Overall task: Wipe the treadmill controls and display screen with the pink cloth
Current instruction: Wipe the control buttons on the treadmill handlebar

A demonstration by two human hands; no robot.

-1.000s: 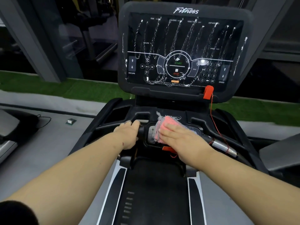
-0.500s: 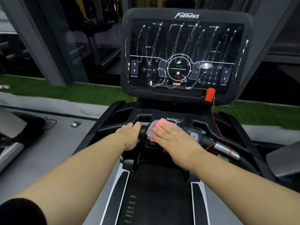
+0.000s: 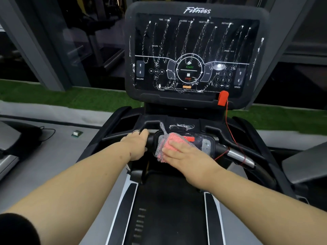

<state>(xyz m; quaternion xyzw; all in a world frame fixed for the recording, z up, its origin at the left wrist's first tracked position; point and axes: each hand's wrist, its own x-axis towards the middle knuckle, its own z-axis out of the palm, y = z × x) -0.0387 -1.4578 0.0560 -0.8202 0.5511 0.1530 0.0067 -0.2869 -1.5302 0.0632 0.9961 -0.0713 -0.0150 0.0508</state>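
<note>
The treadmill's black display screen [image 3: 194, 43] stands upright ahead, streaked with white zigzag trails of foam. Below it, on the handlebar, sits a small control panel [image 3: 205, 144] with plus and minus buttons. My right hand [image 3: 184, 154] presses the pink cloth [image 3: 169, 142], which has a grey mesh side, flat against the left part of that panel. My left hand [image 3: 137, 144], a ring on one finger, is wrapped around the black handlebar [image 3: 150, 138] just left of the panel.
A red safety clip [image 3: 222, 98] hangs at the screen's lower right, its red cord [image 3: 230, 128] running down to the silver grip [image 3: 238, 156]. White foam smears [image 3: 182, 126] lie on the shelf above the panel. The belt [image 3: 169, 209] runs below. Neighbouring machines flank both sides.
My right hand has slid the pink cloth leftward then slightly down across the handlebar panel, uncovering the panel's right buttons. The left hand keeps its grip on the bar.
</note>
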